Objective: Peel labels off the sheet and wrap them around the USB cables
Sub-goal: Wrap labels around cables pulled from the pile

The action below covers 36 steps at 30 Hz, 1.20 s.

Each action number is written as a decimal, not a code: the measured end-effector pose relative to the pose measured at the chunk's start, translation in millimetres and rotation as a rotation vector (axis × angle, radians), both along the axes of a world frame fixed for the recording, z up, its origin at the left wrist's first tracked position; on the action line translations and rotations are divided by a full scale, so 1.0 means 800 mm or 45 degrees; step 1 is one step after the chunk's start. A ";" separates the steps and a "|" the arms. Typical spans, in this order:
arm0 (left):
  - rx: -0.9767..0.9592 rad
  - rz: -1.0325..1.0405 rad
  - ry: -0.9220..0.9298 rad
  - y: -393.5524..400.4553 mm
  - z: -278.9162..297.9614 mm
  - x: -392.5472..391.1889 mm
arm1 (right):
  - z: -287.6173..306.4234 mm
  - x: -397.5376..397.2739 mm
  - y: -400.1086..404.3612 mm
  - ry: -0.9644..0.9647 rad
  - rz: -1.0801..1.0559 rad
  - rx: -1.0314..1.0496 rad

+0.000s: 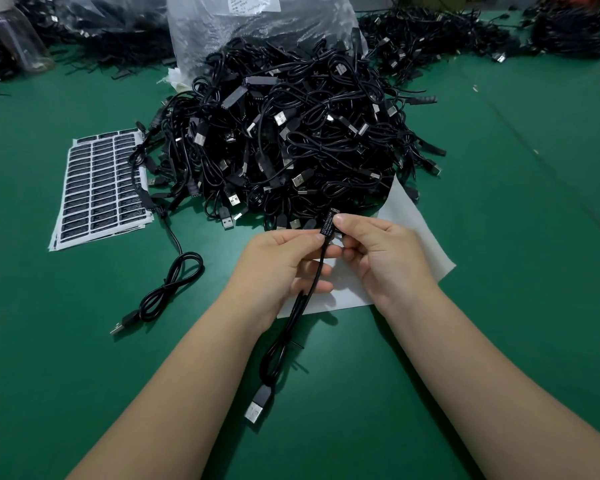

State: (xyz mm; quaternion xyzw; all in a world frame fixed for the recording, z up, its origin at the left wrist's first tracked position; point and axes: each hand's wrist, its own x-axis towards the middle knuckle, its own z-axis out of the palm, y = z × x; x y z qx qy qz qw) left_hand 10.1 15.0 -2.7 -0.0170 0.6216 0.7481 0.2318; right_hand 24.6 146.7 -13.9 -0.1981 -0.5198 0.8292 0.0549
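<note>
Both hands hold one black USB cable [302, 303] above the green table. My left hand [281, 265] pinches the cable just below its small black controller, and my right hand [378, 251] pinches the controller, where a black label [329, 221] with white print shows. The cable hangs down in a loop and its USB plug [257, 405] dangles near my forearms. A stack of label sheets [99, 188] with rows of black labels lies at the left. A big heap of black USB cables [291, 133] sits straight ahead.
A single coiled cable [168, 289] lies on the green table [499, 237] left of my hands. White backing sheets [420, 230] lie under my right hand. A clear plastic bag [257, 26] stands behind the heap, with more cable piles at the back left and back right.
</note>
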 end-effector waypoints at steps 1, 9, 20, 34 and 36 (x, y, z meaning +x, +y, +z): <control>-0.002 0.001 0.003 -0.001 0.000 0.000 | 0.000 0.000 0.000 0.002 0.000 0.004; 0.003 0.001 -0.013 -0.001 0.000 -0.002 | 0.000 0.000 0.000 0.005 -0.012 0.005; 0.022 0.012 -0.038 0.001 0.002 -0.001 | -0.001 0.000 -0.004 0.006 -0.048 0.017; -0.056 0.095 -0.024 0.005 0.001 0.002 | -0.001 0.001 -0.007 0.035 -0.054 0.063; -0.079 0.130 -0.009 0.008 0.002 0.004 | -0.001 0.002 -0.008 0.024 -0.049 0.120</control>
